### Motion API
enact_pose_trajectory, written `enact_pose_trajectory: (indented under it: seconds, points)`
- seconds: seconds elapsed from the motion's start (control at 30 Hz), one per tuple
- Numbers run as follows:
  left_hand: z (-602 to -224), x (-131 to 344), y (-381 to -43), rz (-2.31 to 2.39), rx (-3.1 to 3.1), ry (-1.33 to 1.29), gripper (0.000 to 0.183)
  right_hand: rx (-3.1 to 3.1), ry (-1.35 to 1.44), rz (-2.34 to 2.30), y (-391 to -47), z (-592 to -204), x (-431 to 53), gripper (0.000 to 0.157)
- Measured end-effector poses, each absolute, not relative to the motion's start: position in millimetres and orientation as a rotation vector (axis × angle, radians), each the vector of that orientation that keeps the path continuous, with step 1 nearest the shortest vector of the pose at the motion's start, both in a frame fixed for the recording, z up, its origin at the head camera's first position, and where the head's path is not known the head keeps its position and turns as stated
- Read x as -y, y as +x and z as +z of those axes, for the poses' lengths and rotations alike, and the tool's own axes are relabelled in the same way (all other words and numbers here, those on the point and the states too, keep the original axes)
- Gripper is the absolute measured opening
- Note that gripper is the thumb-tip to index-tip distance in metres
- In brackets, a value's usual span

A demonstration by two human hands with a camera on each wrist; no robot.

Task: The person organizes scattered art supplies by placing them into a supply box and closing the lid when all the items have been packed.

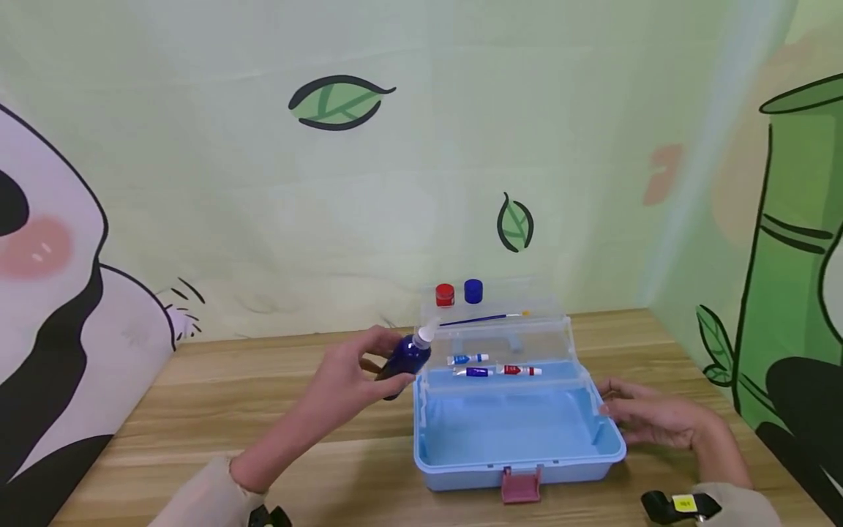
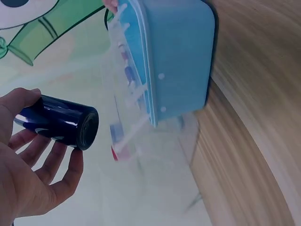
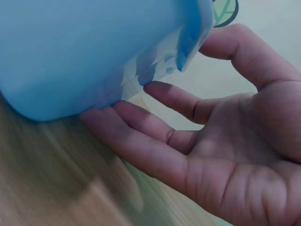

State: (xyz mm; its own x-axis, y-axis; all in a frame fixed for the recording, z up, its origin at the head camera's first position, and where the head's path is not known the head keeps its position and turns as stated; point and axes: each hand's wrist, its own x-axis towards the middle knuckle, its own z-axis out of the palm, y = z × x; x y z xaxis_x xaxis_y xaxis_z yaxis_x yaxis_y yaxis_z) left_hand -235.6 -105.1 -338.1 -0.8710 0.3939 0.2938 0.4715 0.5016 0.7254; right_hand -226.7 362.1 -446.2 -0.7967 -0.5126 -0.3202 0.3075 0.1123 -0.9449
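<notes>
A dark blue bottle (image 1: 407, 356) with a white nozzle top is tilted in my left hand (image 1: 349, 373), which grips it between thumb and fingers, raised beside the box's left edge. Its round base (image 2: 88, 128) faces the left wrist camera. The light blue plastic box (image 1: 520, 474) stands with its clear lid (image 1: 560, 344) swung back and its pink latch (image 1: 521, 486) hanging at the front. My right hand (image 1: 661, 419) is at the box's right side, its extended fingers (image 3: 136, 141) touching the outer wall and its thumb near the rim.
On the clear lid and tray part are a red jar (image 1: 444, 295), a blue jar (image 1: 473, 291), a thin paintbrush (image 1: 484, 319) and small paint tubes in blue (image 1: 467, 359), purple (image 1: 476, 372) and red (image 1: 519, 370). Behind the wooden table (image 1: 316, 468) hangs a printed cloth backdrop (image 1: 461, 146).
</notes>
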Motion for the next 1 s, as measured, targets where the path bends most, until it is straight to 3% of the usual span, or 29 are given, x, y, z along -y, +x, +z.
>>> enact_pose_trajectory:
  seconds: [1.0]
  points:
    - [-335, 16, -247, -0.496, 2.947, -1.353, 0.041, -1.800, -0.150, -1.766, -222, -441, -357, 0.057]
